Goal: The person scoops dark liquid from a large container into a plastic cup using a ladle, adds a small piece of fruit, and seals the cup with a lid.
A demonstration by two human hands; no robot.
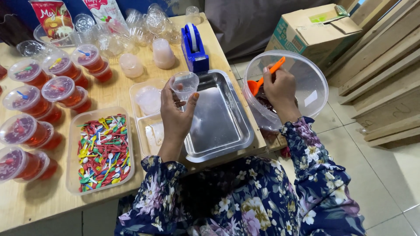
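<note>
Clear cup (184, 84) in left hand (176, 112)

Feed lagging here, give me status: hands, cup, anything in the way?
Left hand grips small clear plastic cup above steel tray. Right hand grips orange scoop in large clear tub. Nothing between them.

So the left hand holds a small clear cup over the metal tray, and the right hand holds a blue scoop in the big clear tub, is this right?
Not quite: the scoop is orange, not blue, as the head view shows. The left hand does hold a small clear cup over the metal tray, and the right hand holds the scoop in the big clear tub.
</note>
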